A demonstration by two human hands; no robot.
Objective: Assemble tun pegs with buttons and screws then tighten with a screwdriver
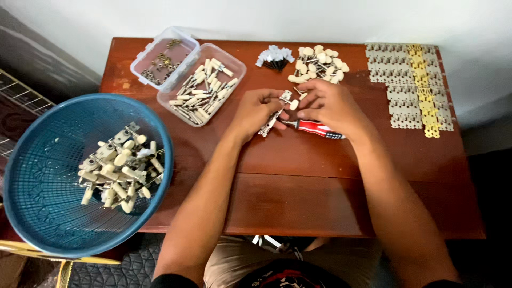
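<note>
Centrally, over the brown wooden table [298,160], we held a small metal tuner strip [272,120] with cream knobs, pinched between both hands just above the tabletop. Our left hand [256,113] had its fingers curled closed around the strip's lower end. Our right hand [330,104] closed its fingertips on a cream-knobbed peg [293,104] at the strip's upper end, and the red-handled screwdriver [314,128] lay under that palm, touching it.

Judgement: the fit would go best with the strip kept steady in the left grip while the right fingers line the peg up squarely before pressing or turning; small parts slip easily here.

Beyond the hands: a loose heap of cream pegs [318,64] and a bunch of white-tipped dark pins [274,56] lay near the far edge. To the left sat a clear tray of cream shafts [202,85] and, touching it, a second clear tray of small brass bits [162,58]. To the right, rows of metal plates [410,85] were spread flat. A blue plastic basket [48,213] of finished strips overlapped the table's left edge.
</note>
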